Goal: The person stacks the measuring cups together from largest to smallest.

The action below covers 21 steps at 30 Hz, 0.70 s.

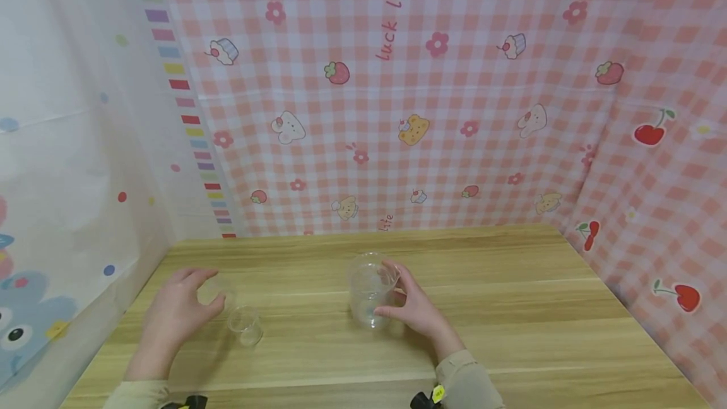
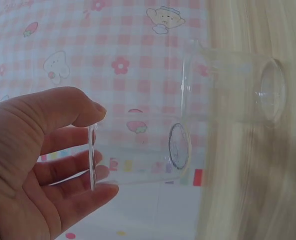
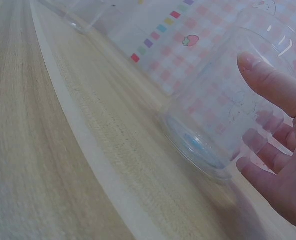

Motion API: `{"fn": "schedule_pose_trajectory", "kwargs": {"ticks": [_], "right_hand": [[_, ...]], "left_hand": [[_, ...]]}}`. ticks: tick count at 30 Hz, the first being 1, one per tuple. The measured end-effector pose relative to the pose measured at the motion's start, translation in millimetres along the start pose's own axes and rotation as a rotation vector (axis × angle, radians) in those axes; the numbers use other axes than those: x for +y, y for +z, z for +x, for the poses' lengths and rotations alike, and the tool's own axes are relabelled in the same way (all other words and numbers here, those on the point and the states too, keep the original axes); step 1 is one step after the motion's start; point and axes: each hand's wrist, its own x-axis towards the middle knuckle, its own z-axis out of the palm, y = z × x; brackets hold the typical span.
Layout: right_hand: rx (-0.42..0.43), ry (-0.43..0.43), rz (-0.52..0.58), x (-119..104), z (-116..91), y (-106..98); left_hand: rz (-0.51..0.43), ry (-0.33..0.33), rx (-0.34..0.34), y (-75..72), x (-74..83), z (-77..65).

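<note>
Pinching the lifted cup (image 2: 138, 162) by its rim, the left hand (image 1: 177, 308) is left of the big cup (image 1: 365, 292); the right hand (image 1: 414, 307) grips the big cup's side; the small cup (image 1: 246, 327), left of it, stands unheld; lifting looks done, setting down not yet.

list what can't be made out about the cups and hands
Held cup, head view: clear plastic, too faint to trace.
Large cup, right wrist view: bluish patch at its base blurred; reflection or contents unclear.
Standing cup, same view: cut off by top edge.
Right hand, same view: cut by right edge.
</note>
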Motion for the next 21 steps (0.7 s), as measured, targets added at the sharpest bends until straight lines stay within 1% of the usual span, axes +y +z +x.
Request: {"fn": "schedule_pose_trajectory", "kwargs": {"ticks": [6, 10, 16, 21], "right_hand": [[-0.001, 0.005, 0.000, 1, 0, 0], [-0.004, -0.008, 0.007, 0, 0, 0], [-0.005, -0.011, 0.015, 0, 1, 0], [-0.002, -0.003, 0.004, 0, 0, 0]], "left_hand": [[-0.007, 0.040, 0.053, -1.0, 6.4, 0.6], [-0.009, 0.047, 0.055, -1.9, 9.1, 1.4], [0.000, 0.078, 0.076, -3.2, 14.1, 2.4], [-0.003, 0.078, 0.072, -5.2, 19.5, 2.8]]}}
